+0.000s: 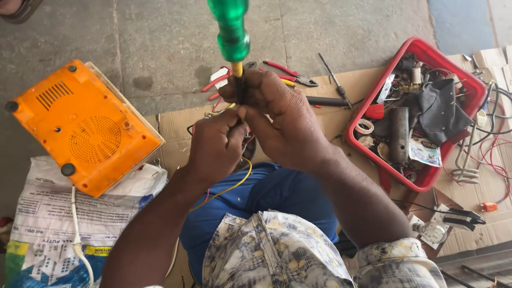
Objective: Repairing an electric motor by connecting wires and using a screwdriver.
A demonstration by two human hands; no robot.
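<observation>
The largest thing near the work is the orange appliance [85, 128], lying bottom-up at about nine o'clock from the hands on a printed white sack [48, 213], its white cord [74, 224] trailing down; its base looks closed, so whatever is being done to its inside does not show. At three o'clock a red tray [469, 80] of odd parts, tape and a dark cloth sits on flattened cardboard [170, 128] spread over the concrete floor [160, 37], with red-handled pliers [290, 73] at twelve o'clock. In the middle, the right hand [282, 122] is closed around the shaft of a screwdriver [230, 32], green handle pointing up toward twelve o'clock, blurred. The left hand [216, 144] is pinched shut just below, touching the right, apparently on a small part or wire end hidden between the fingers. A thin yellow wire [234, 184] loops down toward six o'clock over the blue trousers. Judging from this, the job seems mid-course: tool engaged, wires loose, nothing visibly joined yet.
</observation>
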